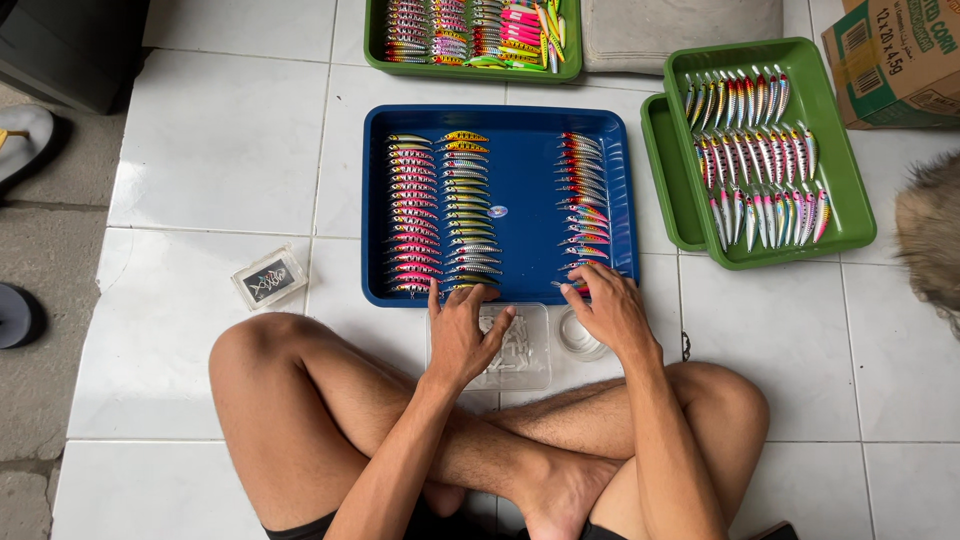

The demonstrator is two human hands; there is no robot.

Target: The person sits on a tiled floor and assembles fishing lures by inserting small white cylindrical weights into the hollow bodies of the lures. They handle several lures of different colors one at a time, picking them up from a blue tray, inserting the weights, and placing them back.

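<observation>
A blue tray (530,125) lies on the tiled floor in front of my crossed legs, holding three columns of small painted fishing lures (440,210). My left hand (465,335) rests at the tray's near edge, fingers spread over the bottom of the middle column and over a clear plastic box (520,355) of small white parts. My right hand (608,310) sits at the lower end of the right lure column (582,195), fingers curled on a lure there; whether it grips one is hidden. A small clear round cup (578,338) stands under that hand.
Two stacked green trays (850,180) with rows of lures sit to the right, another green tray (470,70) with lures at the top. A cardboard box (895,60) is at the top right, a small clear case (268,277) at the left, sandals at the far left.
</observation>
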